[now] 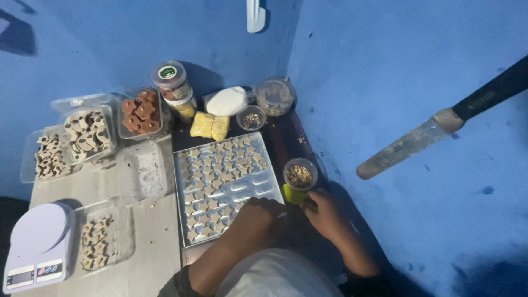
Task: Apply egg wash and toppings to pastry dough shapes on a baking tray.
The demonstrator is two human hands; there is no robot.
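A metal tray (270,186) holding several pale star-shaped cookies lies on the table in front of me. My left hand (256,220) rests over the tray's near right corner with its fingers curled down; what is under them is hidden. My right hand (325,212) sits just right of it, fingertips against the base of a yellow cup (292,195). A small clear bowl of chopped nuts (300,175) stands on top of that cup.
Behind the tray are a green-lidded jar (173,88), a white bag (225,102), a yellow packet (210,125), a small glass bowl (251,117) and a round tub (275,96). Clear boxes of cookies (88,132) and a kitchen scale (36,247) stand left. A black-handled palette knife (410,146) hangs at the blue wall, right.
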